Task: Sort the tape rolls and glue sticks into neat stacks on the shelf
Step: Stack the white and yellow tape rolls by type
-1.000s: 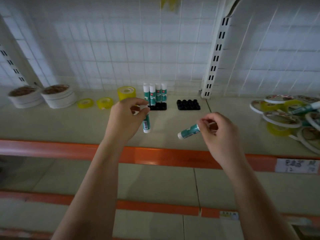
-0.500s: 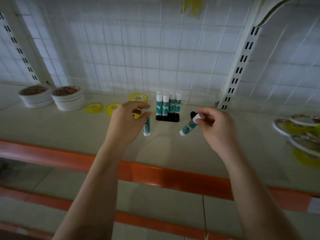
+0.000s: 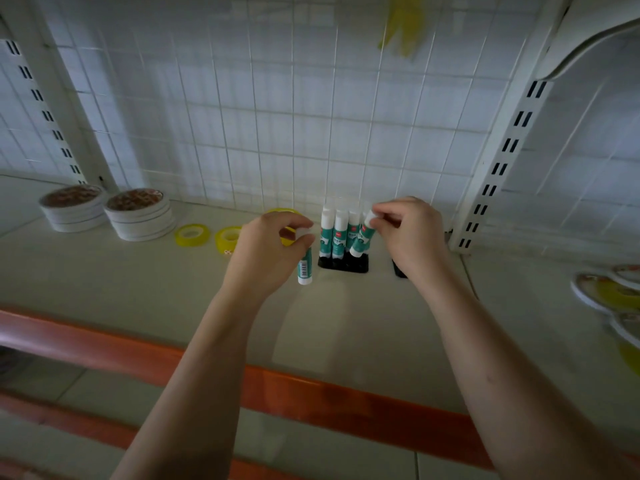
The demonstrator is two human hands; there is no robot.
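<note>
Teal glue sticks: we are pinching one in each hand, left hand [image 3: 266,251] stick [image 3: 305,268] upright, right hand [image 3: 408,233] stick [image 3: 362,239] tilted over the black holder [image 3: 343,264], frame centre.

Dim, greenish indoor light, brightest on the white grid back panel [image 3: 311,116], soft smeared shadows on the shelf [image 3: 104,289], slight motion blur, wide-angle bending at edges

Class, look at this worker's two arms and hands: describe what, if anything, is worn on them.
Both forearms are bare as far as the frame shows: no sleeves, gloves or watch in view. The left hand and right hand show no rings or bracelets that I can make out.
</note>
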